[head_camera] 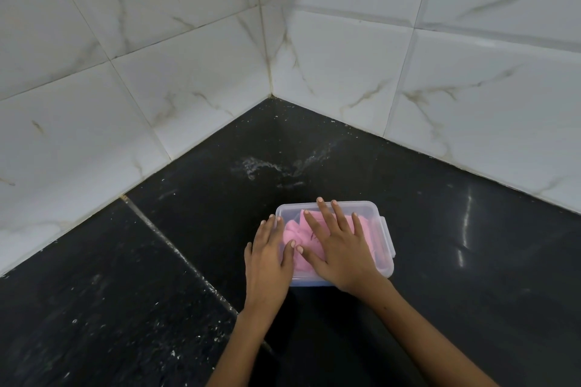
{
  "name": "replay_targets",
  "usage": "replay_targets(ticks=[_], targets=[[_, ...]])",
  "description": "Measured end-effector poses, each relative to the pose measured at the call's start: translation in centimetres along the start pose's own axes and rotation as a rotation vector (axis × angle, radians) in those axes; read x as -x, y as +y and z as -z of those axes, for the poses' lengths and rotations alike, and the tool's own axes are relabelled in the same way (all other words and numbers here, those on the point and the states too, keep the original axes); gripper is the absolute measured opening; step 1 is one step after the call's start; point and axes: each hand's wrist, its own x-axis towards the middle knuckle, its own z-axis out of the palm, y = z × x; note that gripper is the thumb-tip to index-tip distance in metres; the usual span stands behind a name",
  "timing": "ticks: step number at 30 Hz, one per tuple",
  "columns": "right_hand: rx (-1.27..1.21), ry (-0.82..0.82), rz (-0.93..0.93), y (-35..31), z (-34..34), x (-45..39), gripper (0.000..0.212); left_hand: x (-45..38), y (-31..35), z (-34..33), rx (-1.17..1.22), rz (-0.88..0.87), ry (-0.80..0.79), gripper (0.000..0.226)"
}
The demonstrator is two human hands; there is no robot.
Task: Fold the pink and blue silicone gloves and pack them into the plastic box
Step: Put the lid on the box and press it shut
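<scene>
A clear plastic box [386, 256] stands on the black counter with its translucent lid [366, 210] lying on top. Through the lid I see the crumpled pink glove [290, 232] filling the box. A thin blue strip [309, 283] shows along the box's near bottom edge; I cannot tell its shape. My right hand [341, 250] lies flat on the middle of the lid, fingers spread. My left hand [267, 264] lies flat over the lid's left edge, its thumb beside my right thumb. Neither hand grips anything.
The black stone counter [157, 292] runs into a corner between two white marble-tiled walls [345, 56]. A seam [176, 248] crosses the counter to the left of the box. A dusty smear [257, 166] lies behind the box.
</scene>
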Motion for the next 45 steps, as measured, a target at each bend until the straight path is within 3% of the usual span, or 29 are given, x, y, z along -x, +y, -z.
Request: replay_targets(ticks=[3, 5, 9, 13, 18, 21, 27, 38, 45], targets=[[0.008, 0.005, 0.006, 0.0, 0.1, 0.0, 0.069, -0.3, -1.0, 1.0, 0.499, 0.093, -0.015, 0.05], [0.008, 0.014, 0.01, 0.0, 0.2, 0.1, 0.069, -0.5, -1.6, 1.5, 0.743, 0.226, -0.097, 0.061], [0.012, 0.012, 0.014, -0.1, 0.4, 0.2, 0.068, -1.3, -2.7, 1.5, 0.816, 0.478, -0.24, 0.074], [0.039, 0.002, 0.016, 0.0, 0.4, 0.3, 0.068, -2.0, -3.1, 2.0, 0.84, 0.495, -0.305, 0.072], [0.077, 0.005, 0.018, -0.1, 0.5, 0.3, 0.068, -2.3, -2.6, 2.3, 0.977, 0.608, -0.288, 0.093], [0.073, 0.0, 0.018, -0.1, 0.4, 0.2, 0.068, -2.4, -2.2, 2.6, 1.132, 0.712, -0.264, 0.079], [0.078, 0.004, 0.014, -0.1, 0.3, 0.2, 0.068, -2.1, -1.1, 2.7, 0.856, 0.551, -0.099, 0.024], [0.09, 0.011, 0.011, -0.2, 0.2, 0.2, 0.069, -1.4, 0.6, 1.7, 0.368, 0.317, 0.076, 0.005], [0.09, 0.013, 0.009, -0.2, 0.2, 0.2, 0.068, -1.2, 1.1, 1.8, 0.249, 0.266, 0.093, 0.007]])
